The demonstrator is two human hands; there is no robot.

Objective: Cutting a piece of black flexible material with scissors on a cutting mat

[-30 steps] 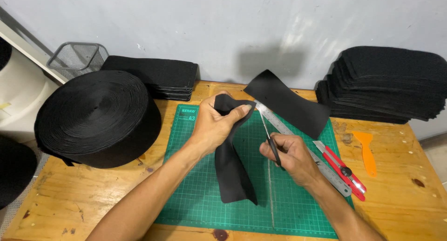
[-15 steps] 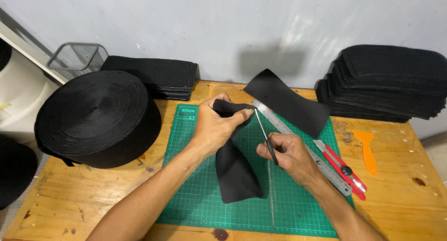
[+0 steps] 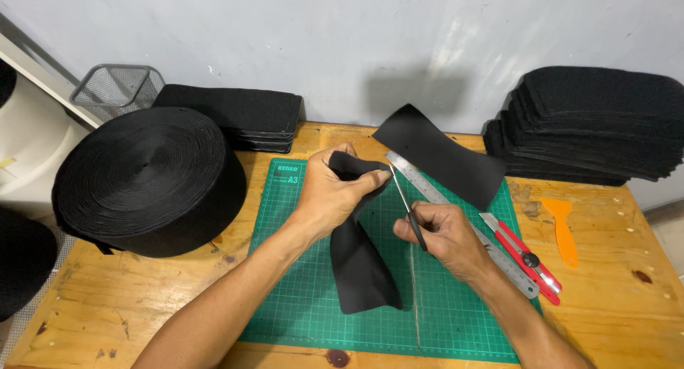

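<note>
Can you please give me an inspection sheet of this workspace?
Surface: wooden table with a green cutting mat.
Job's things: black fabric strip; small scissors.
Clutter: steel ruler, red utility knife, orange scraper, large black webbing roll, black fabric stacks.
Hands: left hand grips the strip; right hand holds the scissors.
Cables: nothing seen.
Surroundings: grey wall, wire mesh basket.

Matt black felt-like cloth strip (image 3: 360, 258), rough wooden table (image 3: 135, 305)

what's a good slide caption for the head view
Left hand grips a black fabric strip while right hand holds slim scissors to it over a green cutting mat.
</note>
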